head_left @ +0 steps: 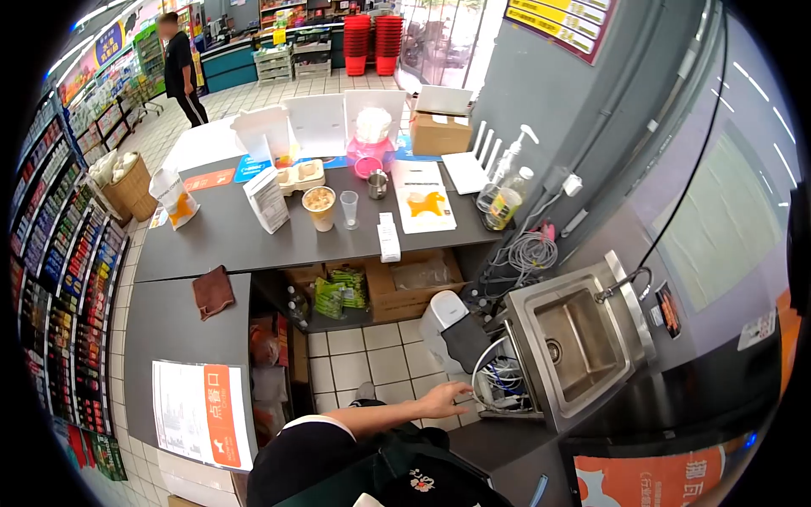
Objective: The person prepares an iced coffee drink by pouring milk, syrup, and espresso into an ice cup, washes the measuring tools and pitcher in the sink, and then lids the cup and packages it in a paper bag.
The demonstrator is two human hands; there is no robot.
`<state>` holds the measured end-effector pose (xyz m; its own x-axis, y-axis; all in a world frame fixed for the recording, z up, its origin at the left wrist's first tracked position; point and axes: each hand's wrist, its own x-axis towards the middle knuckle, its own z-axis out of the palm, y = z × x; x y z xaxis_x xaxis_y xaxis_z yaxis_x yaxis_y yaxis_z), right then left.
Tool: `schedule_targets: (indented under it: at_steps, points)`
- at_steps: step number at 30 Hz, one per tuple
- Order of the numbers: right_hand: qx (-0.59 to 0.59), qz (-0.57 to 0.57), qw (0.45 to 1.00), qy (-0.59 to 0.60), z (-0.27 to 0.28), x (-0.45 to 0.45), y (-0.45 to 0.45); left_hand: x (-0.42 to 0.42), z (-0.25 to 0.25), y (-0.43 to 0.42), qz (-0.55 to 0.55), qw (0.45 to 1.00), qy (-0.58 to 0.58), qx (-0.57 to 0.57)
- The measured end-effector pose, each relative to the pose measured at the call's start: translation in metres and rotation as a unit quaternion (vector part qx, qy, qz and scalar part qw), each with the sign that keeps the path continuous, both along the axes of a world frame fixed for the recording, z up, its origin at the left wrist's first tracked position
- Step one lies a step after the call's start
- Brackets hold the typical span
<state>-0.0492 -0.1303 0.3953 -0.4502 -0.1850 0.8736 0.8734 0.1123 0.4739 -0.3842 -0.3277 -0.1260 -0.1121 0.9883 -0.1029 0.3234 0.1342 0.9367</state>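
Observation:
My left hand (pixel 443 400) reaches across in front of my body at the lower middle, its fingers loosely spread and holding nothing. Close to its fingertips are a pale looped hose (pixel 478 372) and a tangle of cables (pixel 505 373) in the open space under the sink. Whether the fingertips touch the hose I cannot tell. Just beyond the hand stands a white bin (pixel 441 314) with a dark flap. To the right is a steel sink (pixel 583 342) with a tap (pixel 610 291). My right hand is out of view.
On the dark counter (pixel 287 245) stand a filled cup (pixel 319 208), a clear cup (pixel 349 209), a metal pitcher (pixel 378 184), paper bags (pixel 424 196) and bottles (pixel 507 201). A brown cloth (pixel 213 292) lies left. Another person (pixel 176 68) stands far left beyond the counter.

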Motion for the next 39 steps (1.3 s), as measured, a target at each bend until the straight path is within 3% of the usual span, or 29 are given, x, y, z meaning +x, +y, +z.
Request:
schedule_targets:
  at_steps: [1,2,3,4,5,6,7,8,10,12,14,17,20,22,24,26,28,30,32,34,36,38,39]
  points:
    - [-0.016,-0.012,0.991,-0.129,-0.036,-0.037,-0.011,-0.011,0.007,0.002,0.005,1.000,-0.003,-0.002]
    - [-0.177,0.110,0.970,0.125,-0.105,-0.009,0.029,-0.023,0.013,0.004,-0.006,0.999,-0.021,0.044]
    - [-0.301,0.158,0.938,0.065,-0.150,-0.084,-0.003,-0.036,0.021,0.006,-0.017,0.995,-0.038,0.092]
    - [-0.414,0.034,0.904,-0.099,-0.191,-0.124,-0.026,-0.049,0.033,0.006,-0.012,0.995,-0.039,0.093]
    - [-0.654,0.149,0.739,-0.057,-0.253,-0.146,-0.026,-0.063,0.049,0.005,-0.008,0.987,-0.011,0.159]
    - [-0.770,0.234,0.592,-0.042,-0.275,-0.195,-0.055,-0.080,0.061,0.004,-0.005,0.974,0.020,0.224]
    - [-0.822,0.250,0.506,-0.069,-0.318,-0.221,-0.063,-0.100,0.068,0.002,-0.001,0.974,0.022,0.225]
    - [-0.855,0.322,0.405,-0.017,-0.359,-0.247,-0.071,-0.118,0.072,-0.003,-0.019,0.969,0.012,0.245]
    - [-0.904,0.355,0.225,0.078,-0.400,-0.297,-0.085,-0.153,0.068,-0.020,-0.033,0.966,0.000,0.256]
    - [-0.907,0.377,0.177,0.062,-0.414,-0.346,-0.096,-0.192,0.061,-0.044,-0.065,0.984,-0.164,0.021]
    - [-0.909,0.385,0.145,0.062,-0.428,-0.388,-0.106,-0.216,0.069,-0.071,0.052,0.962,-0.269,0.001]
    - [-0.918,0.392,0.039,0.044,-0.438,-0.442,-0.117,-0.245,0.060,-0.102,0.161,0.954,-0.254,-0.012]
    - [-0.919,0.388,0.017,0.064,-0.463,-0.491,-0.109,-0.258,0.057,-0.129,0.353,0.918,-0.175,-0.040]
    - [-0.867,0.459,0.189,0.034,-0.483,-0.525,-0.077,-0.266,0.048,-0.146,0.415,0.903,-0.112,-0.015]
    - [-0.849,0.461,0.225,0.124,-0.500,-0.566,-0.024,-0.266,0.043,-0.158,0.497,0.856,-0.141,-0.030]
    - [-0.811,0.429,0.361,0.167,-0.541,-0.613,0.039,-0.265,0.049,-0.164,0.555,0.807,-0.202,-0.008]
    - [-0.815,0.323,0.452,0.166,-0.528,-0.652,0.073,-0.269,0.060,-0.159,0.576,0.793,-0.197,-0.004]
    - [-0.833,0.291,0.450,0.139,-0.543,-0.687,0.107,-0.278,0.067,-0.154,0.604,0.775,-0.185,0.003]
    - [-0.830,0.231,0.495,0.114,-0.585,-0.723,0.146,-0.292,0.069,-0.147,0.562,0.819,-0.112,-0.036]
    - [-0.843,0.132,0.516,0.070,-0.578,-0.747,0.151,-0.306,0.075,-0.134,0.532,0.839,-0.107,-0.036]
    - [-0.837,0.079,0.541,0.004,-0.558,-0.759,0.142,-0.322,0.096,-0.117,0.485,0.870,0.000,-0.085]
    - [-0.849,0.114,0.513,-0.050,-0.584,-0.772,0.161,-0.335,0.115,-0.104,0.467,0.879,0.001,-0.098]
    - [-0.833,0.136,0.529,-0.084,-0.586,-0.774,0.164,-0.339,0.120,-0.102,0.437,0.893,0.004,-0.102]
